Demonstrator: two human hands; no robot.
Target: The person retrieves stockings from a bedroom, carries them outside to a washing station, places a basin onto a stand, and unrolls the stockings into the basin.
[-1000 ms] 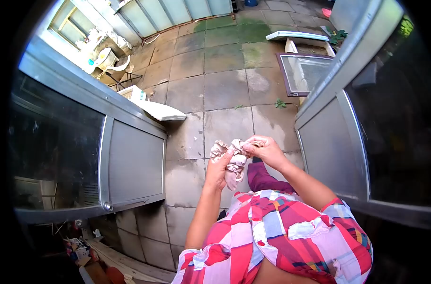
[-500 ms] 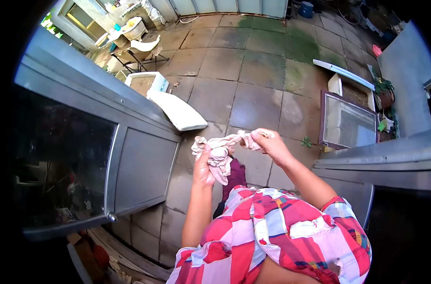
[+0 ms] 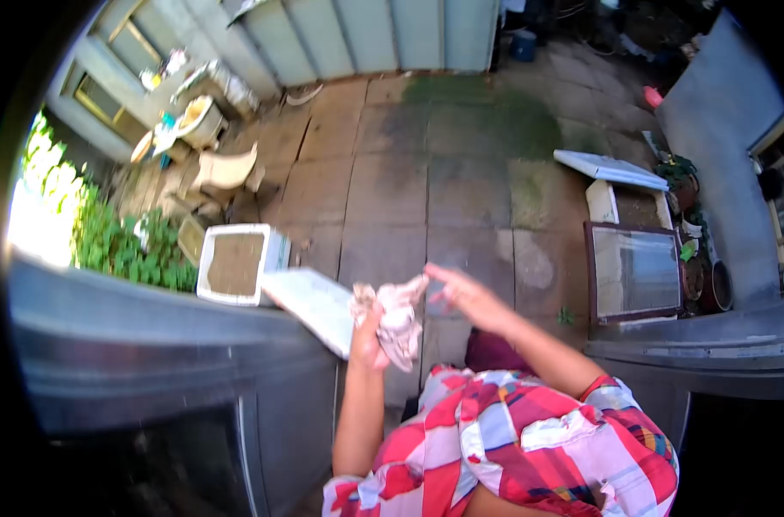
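A crumpled pale pink cloth [image 3: 399, 320] is gripped in my left hand [image 3: 370, 343], its folds bunching above the fingers and hanging down on the right. My right hand [image 3: 468, 297] is just right of the cloth with its fingers apart. One fingertip reaches the cloth's upper right corner; whether it touches is hard to tell. Below the hands are my checked shirt [image 3: 504, 431] and a dark purple trouser leg [image 3: 491, 351].
Metal door panels stand left [image 3: 185, 336] and right [image 3: 693, 345]. Ahead on the paving are a soil-filled white box [image 3: 276, 250], a white slab [image 3: 310, 302], a chair [image 3: 224, 168] and a framed pane [image 3: 637, 271]. A blue bucket [image 3: 522, 45] sits farther back.
My right hand has let go of the cloth's stretched end and opened its fingers. The cloth is now bunched at my left hand. The view has tilted up and moved toward the yard.
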